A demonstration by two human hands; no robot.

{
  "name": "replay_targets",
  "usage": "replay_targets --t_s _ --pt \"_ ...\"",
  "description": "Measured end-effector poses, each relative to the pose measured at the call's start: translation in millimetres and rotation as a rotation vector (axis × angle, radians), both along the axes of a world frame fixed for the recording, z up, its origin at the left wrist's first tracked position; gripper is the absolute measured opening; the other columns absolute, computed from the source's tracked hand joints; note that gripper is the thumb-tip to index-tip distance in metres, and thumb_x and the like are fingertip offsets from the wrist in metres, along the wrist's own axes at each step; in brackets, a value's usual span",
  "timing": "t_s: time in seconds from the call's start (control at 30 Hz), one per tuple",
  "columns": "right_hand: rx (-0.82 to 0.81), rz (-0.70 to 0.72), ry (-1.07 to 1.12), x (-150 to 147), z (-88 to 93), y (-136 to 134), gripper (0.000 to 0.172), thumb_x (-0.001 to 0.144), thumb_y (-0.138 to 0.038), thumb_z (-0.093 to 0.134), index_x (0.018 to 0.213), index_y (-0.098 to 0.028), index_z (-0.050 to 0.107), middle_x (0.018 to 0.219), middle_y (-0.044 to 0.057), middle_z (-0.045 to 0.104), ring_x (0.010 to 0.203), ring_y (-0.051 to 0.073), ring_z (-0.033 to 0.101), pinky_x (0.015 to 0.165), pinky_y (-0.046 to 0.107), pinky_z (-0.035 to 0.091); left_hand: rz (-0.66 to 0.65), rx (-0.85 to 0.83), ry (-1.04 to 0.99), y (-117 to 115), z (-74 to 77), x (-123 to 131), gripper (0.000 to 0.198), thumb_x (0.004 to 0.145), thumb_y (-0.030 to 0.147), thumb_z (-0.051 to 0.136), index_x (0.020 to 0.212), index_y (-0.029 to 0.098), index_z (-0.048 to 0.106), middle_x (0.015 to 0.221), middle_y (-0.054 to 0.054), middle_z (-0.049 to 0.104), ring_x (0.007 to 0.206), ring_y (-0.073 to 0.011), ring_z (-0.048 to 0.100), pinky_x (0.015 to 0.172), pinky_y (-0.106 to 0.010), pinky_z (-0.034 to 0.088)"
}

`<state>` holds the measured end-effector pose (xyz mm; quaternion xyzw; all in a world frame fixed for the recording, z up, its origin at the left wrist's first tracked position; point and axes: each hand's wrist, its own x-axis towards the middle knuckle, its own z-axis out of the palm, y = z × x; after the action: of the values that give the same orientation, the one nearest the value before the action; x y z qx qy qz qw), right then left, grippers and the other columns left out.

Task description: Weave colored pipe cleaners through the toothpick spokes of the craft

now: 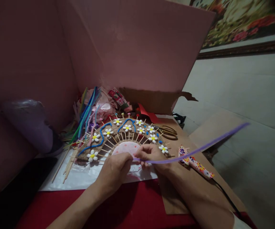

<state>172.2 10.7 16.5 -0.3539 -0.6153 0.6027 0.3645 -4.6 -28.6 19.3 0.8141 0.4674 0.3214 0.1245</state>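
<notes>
A long purple pipe cleaner (209, 144) stretches from my fingers up to the right. My right hand (153, 156) pinches it near its left end. My left hand (117, 168) is closed right beside it, thumb and fingers together at that same end; the fingers hide exactly what they grip. Just beyond both hands lies a half-round fan shape (125, 130) of wound twine and thin sticks, decorated with white flowers with yellow centres and wavy blue strips. At its inner curve is a pale pink half-disc (124, 147) with dots, partly covered by my hands.
Scissors (168, 132) lie behind the fan's right side. A flower-patterned glue gun (197, 165) with a black cord rests on brown cardboard (175, 197). Several pipe cleaners (87, 111) are bunched at the back left, above loose wooden sticks (68, 167). Pink panels stand behind.
</notes>
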Motion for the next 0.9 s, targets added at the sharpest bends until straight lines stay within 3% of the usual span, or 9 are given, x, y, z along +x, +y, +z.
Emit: replay_targets --t_s 0.1,0.27,0.33,0.43,0.5,0.6,0.7,0.83,0.9 --pt "-0.043 0.048 -0.033 -3 0.4 -3 0.031 0.067 -0.042 0.072 0.069 -0.014 0.059 0.050 -0.003 0.057 0.036 0.005 0.043 0.034 0.016 0.032 0.026 0.023 0.108 1 -3.9 1 0.024 0.085 0.016 0.042 0.066 0.017 0.057 0.059 0.000 0.056 0.053 -0.0113 0.047 0.051 -0.022 0.028" --pt "0.040 0.019 -0.139 -4 0.3 -4 0.021 0.068 -0.032 0.070 0.070 -0.014 0.059 0.051 -0.005 0.053 0.039 0.005 0.043 0.036 0.016 0.032 0.025 0.092 0.202 2 -6.0 -1 0.023 0.086 0.017 0.040 0.070 0.016 0.056 0.062 -0.002 0.056 0.056 -0.0134 0.047 0.052 -0.025 0.028" --pt "0.085 0.015 -0.108 -4 0.5 -6 0.020 0.072 -0.032 0.067 0.069 -0.014 0.058 0.053 -0.005 0.053 0.040 0.004 0.043 0.037 0.016 0.032 0.011 0.056 0.084 0 -3.3 -1 0.022 0.086 0.017 0.041 0.070 0.016 0.056 0.061 -0.001 0.055 0.056 -0.0127 0.046 0.053 -0.025 0.030" --pt "0.110 0.005 0.040 -7 0.8 -9 0.022 0.074 -0.034 0.066 0.069 -0.015 0.056 0.054 -0.005 0.052 0.039 0.004 0.042 0.036 0.016 0.034 -0.014 -0.072 -0.251 -5 3.0 3 0.020 0.085 0.020 0.044 0.072 0.016 0.058 0.061 0.000 0.054 0.056 -0.0112 0.046 0.054 -0.023 0.034" --pt "0.034 0.018 0.145 -10 0.5 -11 0.025 0.072 -0.036 0.068 0.068 -0.015 0.055 0.052 -0.006 0.051 0.036 0.004 0.042 0.035 0.016 0.034 -0.008 -0.171 -0.486 -9 5.2 8 0.019 0.085 0.023 0.046 0.072 0.015 0.059 0.060 0.001 0.054 0.055 -0.0103 0.047 0.052 -0.021 0.036" --pt "-0.206 0.076 0.268 -13 0.0 -14 0.026 0.069 -0.035 0.071 0.066 -0.016 0.053 0.050 -0.005 0.054 0.034 0.004 0.042 0.032 0.016 0.033 0.023 -0.240 -0.740 -11 2.7 17 0.018 0.083 0.026 0.051 0.071 0.015 0.060 0.058 0.002 0.054 0.052 -0.0090 0.046 0.049 -0.020 0.036" --pt "-0.359 0.085 0.297 -14 2.0 -16 0.026 0.066 -0.032 0.072 0.065 -0.015 0.052 0.049 -0.004 0.056 0.032 0.003 0.040 0.030 0.014 0.031 0.030 -0.249 -0.858 -8 -3.6 21 0.013 0.079 0.026 0.057 0.074 0.015 0.064 0.059 0.002 0.057 0.051 -0.0085 0.047 0.047 -0.019 0.037" --pt "-0.333 -0.016 0.270 -13 7.8 -16 0.021 0.063 -0.028 0.070 0.061 -0.014 0.054 0.043 -0.004 0.054 0.030 0.002 0.037 0.030 0.013 0.026 0.035 -0.354 -0.893 -2 -7.3 18 0.013 0.075 0.026 0.062 0.078 0.015 0.066 0.058 0.001 0.059 0.049 -0.0085 0.047 0.045 -0.019 0.037" --pt "-0.292 -0.057 0.244 -11 9.4 -14 0.018 0.062 -0.026 0.068 0.058 -0.014 0.054 0.041 -0.004 0.053 0.029 0.002 0.035 0.029 0.014 0.023 0.058 -0.331 -0.844 -1 -5.8 15 0.014 0.077 0.026 0.060 0.082 0.015 0.066 0.062 0.000 0.061 0.052 -0.0096 0.050 0.048 -0.020 0.040"
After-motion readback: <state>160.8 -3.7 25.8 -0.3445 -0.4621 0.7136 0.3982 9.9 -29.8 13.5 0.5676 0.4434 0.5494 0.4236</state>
